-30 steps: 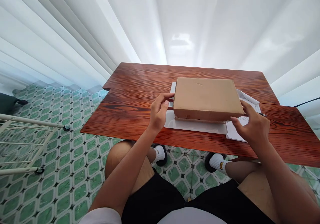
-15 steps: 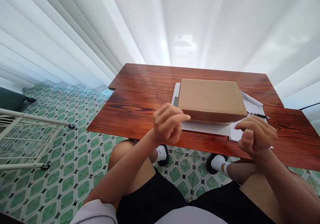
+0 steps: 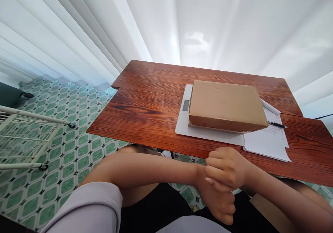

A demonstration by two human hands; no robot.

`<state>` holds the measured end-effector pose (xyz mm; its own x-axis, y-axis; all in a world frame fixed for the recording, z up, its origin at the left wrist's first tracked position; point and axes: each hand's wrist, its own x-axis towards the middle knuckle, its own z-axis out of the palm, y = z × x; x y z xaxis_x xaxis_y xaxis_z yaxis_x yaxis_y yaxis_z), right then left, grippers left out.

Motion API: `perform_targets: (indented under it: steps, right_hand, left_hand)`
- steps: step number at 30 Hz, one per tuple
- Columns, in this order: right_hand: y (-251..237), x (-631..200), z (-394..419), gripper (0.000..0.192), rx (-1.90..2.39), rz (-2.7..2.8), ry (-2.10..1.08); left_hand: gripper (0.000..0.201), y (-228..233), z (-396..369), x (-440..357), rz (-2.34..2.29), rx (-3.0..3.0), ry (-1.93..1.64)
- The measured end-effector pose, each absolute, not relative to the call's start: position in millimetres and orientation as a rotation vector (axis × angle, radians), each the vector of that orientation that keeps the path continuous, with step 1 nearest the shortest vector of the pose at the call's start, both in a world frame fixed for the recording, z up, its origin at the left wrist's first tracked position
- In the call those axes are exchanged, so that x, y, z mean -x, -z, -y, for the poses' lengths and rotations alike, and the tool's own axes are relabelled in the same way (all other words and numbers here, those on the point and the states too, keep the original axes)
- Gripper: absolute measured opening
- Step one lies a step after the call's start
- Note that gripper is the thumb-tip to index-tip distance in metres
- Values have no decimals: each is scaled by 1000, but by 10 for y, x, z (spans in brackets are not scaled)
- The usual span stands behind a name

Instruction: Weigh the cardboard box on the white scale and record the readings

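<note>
My left hand [image 3: 220, 203] hangs low over my lap, its fingers curled in and nothing visible in them. Across its wrist lies my right hand [image 3: 227, 169], closed with the knuckles up and touching the left one. What the right palm covers is hidden. Just beyond the hands, on the wooden table [image 3: 135, 122], a closed brown cardboard box [image 3: 226, 101] rests on a flat white digital scale [image 3: 182, 123]. The scale's grey display [image 3: 186, 105] shows at its left side, with no readable figures. Neither hand touches the box.
Right of the box, sheets of paper [image 3: 267, 144] with writing lie partly under its edge, with a black pen [image 3: 278, 124] on top. A white wheeled rack [image 3: 31, 139] stands on the green tiled floor at left. White curtains [image 3: 221, 25] hang behind the table.
Both hands have drawn back from in front of the box and come together, crossing at the wrists above my lap. The view has shifted slightly; box and scale stay put.
</note>
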<state>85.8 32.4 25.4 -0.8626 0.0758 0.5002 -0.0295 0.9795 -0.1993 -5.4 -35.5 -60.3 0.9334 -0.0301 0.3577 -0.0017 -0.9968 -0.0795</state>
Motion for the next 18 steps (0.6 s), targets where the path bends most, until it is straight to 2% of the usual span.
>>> perform_targets:
  steps: [2,3,7,12,15,18]
  right_hand:
    - [-141,-851,-325,42,58,2646,-307]
    - [-87,-858,-331,41,75,2668,-325]
    - [104,-919,-371,40,159,2716,-415]
    - [286,-991,-405,37,237,2738,-496]
    - [344,-998,-416,37,251,2735,-540]
    - [349,-985,-427,37,257,2739,-562]
  left_hand:
    - [50,631,375,5,-436,2654,484]
    - [45,651,376,-27,-500,2472,455]
    - [42,809,405,-195,-462,2153,467]
    - [32,987,488,-290,-461,2260,444]
    - [37,993,491,-315,-393,2289,386]
    - [59,952,468,-364,-85,2285,114]
